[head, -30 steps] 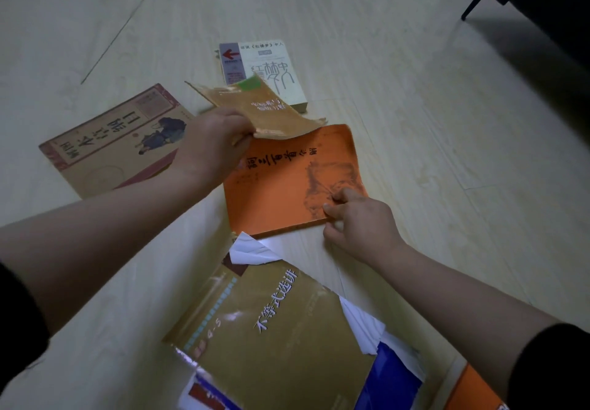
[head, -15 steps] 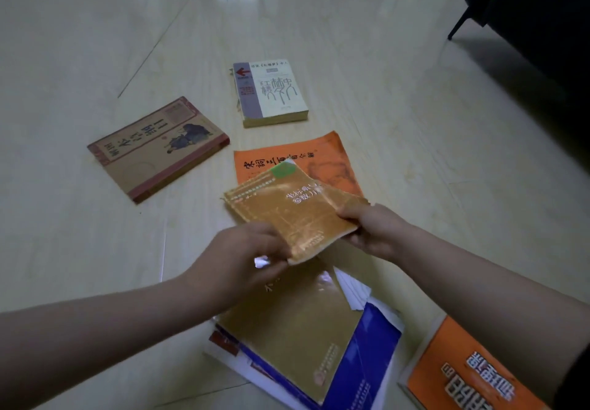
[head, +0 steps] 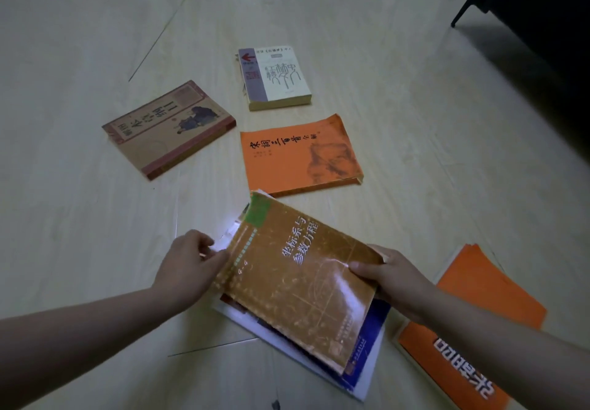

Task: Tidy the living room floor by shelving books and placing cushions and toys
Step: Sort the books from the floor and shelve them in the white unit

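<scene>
Head view: the brown book (head: 297,278) now lies flat on top of the pile (head: 367,355) of books and loose white sheets on the floor (head: 79,202), directly in front of the person. A second ago the left hand alone holds it in the air above the orange book (head: 300,154); half a second ago both hands carry it over the pile. It is now down. The left hand (head: 191,266) grips the book's left edge with curled fingers and the thumb against the cover. The right hand (head: 392,278) pinches the right edge, thumb on top and fingers beneath. Judgement: one scattered book is gathered, and the pile is being squared for carrying to a shelf. Three books remain separate on the floor beyond the pile: the orange book, a white book (head: 277,77) and a tan book (head: 169,128). A second orange book (head: 463,330) lies just beside the pile at the right. No shelf, cushion or toy is in view.
</scene>
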